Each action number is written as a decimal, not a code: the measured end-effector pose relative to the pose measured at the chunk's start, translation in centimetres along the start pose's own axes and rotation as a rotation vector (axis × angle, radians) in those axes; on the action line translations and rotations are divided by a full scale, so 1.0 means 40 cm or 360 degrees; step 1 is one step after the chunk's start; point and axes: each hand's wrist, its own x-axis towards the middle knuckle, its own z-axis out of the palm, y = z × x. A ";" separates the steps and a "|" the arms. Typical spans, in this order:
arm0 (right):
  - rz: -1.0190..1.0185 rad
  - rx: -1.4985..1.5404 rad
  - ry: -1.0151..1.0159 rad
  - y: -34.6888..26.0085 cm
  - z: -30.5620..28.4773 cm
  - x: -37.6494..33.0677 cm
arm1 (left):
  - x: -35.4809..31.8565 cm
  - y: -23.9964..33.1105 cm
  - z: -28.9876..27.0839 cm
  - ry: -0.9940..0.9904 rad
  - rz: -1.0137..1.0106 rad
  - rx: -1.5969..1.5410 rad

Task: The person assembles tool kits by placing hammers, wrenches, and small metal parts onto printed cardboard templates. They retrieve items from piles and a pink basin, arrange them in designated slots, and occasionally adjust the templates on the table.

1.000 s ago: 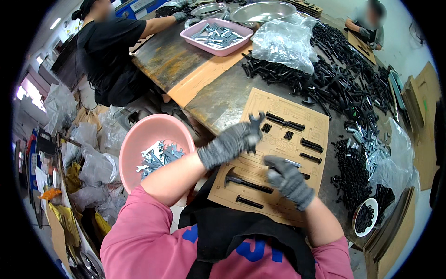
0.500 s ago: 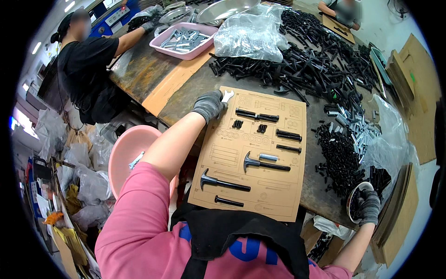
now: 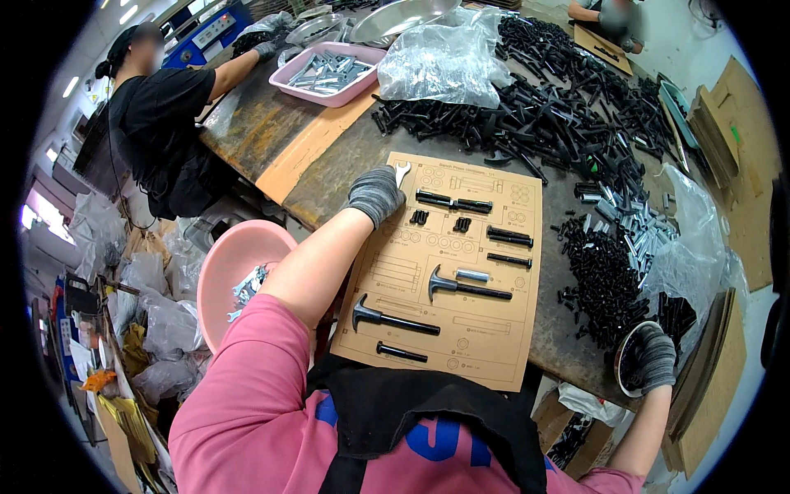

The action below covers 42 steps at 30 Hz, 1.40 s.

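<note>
My left hand, in a grey knitted glove, is closed round an open-end wrench; its silver jaw shows at the upper left edge of a printed brown cardboard sheet. On the sheet lie two hooked black clamp arms, a silver cylindrical nut, several black bolts and two clusters of small black pieces. At far right my gloved right hand reaches over the rim of a small bowl with dark contents. Its fingers curl inside, and what they grip is hidden.
Black hooked parts heap at the back; small black screws and silver cylinders lie right. A pink tray holds metal pieces. A pink basin stands left. Co-workers are at the far left and far right.
My view has shifted slightly. The right hand stays at the bowl, fingers curled further in. The left hand keeps the wrench at the sheet's edge, and more of the basin's contents shows.
</note>
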 end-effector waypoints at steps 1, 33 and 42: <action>-0.0086 -0.0011 0.0104 0.012 0.017 0.002 | -0.003 0.003 -0.003 -0.0021 -0.0005 -0.0020; -0.0381 0.3519 -0.0393 -0.872 -0.262 0.266 | -0.132 0.060 -0.046 -0.0274 0.0552 -0.1896; -0.0467 0.2927 -0.0521 -0.881 -0.253 0.433 | 0.037 0.038 -0.053 -0.0172 0.0340 -0.1341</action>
